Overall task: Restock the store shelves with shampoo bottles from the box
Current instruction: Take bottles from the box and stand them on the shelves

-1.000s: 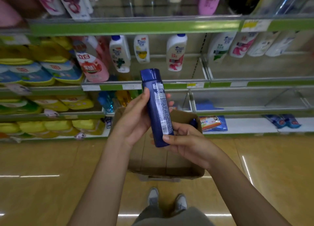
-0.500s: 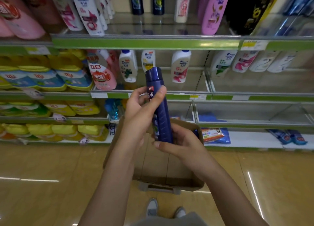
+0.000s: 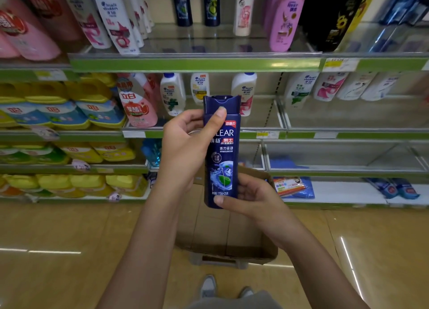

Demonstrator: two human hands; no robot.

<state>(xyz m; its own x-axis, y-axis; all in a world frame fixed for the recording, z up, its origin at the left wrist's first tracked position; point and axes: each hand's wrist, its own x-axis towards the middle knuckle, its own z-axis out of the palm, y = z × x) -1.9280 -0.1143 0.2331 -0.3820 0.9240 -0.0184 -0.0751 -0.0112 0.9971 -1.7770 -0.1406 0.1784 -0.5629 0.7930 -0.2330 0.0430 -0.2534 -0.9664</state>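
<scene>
Since the earlier frame, the shampoo bottle had turned label-forward. Right hand pinched its base, left hand gripped its neck, above the box. Judged light, rigid, slick; mid-body hold advisable.

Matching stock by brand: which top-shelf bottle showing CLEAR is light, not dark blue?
The cream bottle with pink artwork, right of the two dark bottles, beside the pink one.

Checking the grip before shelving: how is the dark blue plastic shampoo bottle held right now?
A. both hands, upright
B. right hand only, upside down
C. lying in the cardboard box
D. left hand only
A: the left hand grips the dark blue plastic shampoo bottle near its cap, the right hand holds its base, cap up.
</scene>
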